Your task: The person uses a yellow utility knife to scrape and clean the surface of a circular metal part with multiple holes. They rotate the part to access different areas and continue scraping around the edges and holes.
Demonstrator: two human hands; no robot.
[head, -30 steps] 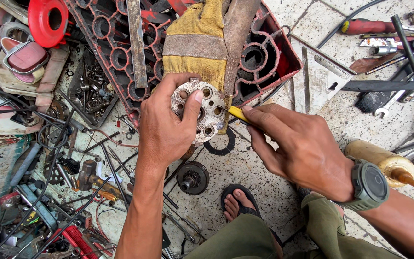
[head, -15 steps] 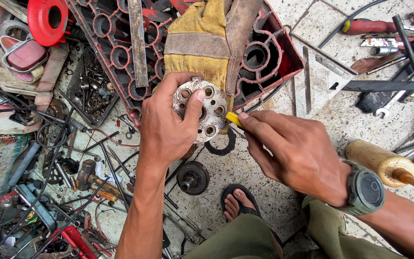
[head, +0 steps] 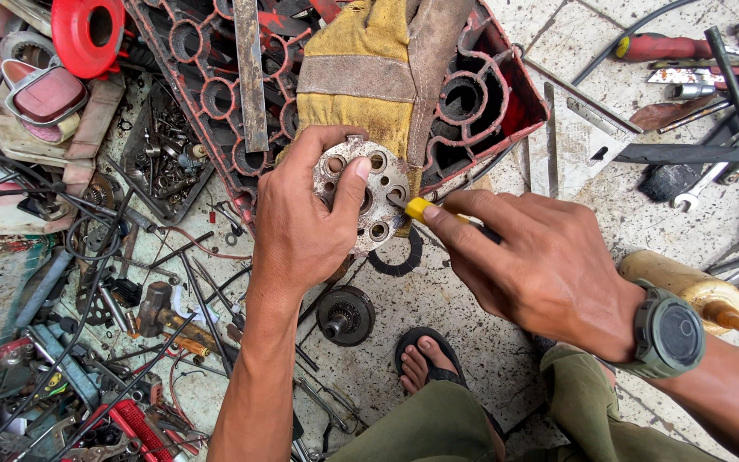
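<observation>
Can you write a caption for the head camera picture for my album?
Left hand holds a round holed metal disc; right hand pokes it with a yellow-handled tool.

Two bare hands, raised before the body, meeting at centre.

Left hand [head: 301,227]: forearm rising from the lower edge, wrist straight, back of hand to camera, fingers curled around a held part, thumb [head: 351,192] pressed across its face. Right hand [head: 540,261]: forearm entering from lower right, banded at the wrist, knuckles up, thumb and index finger [head: 459,235] pinched on a slim tool handle, other fingers folded beneath. Hands close together, fingertips just apart. Sandalled foot [head: 425,359] and bent knees below.
</observation>
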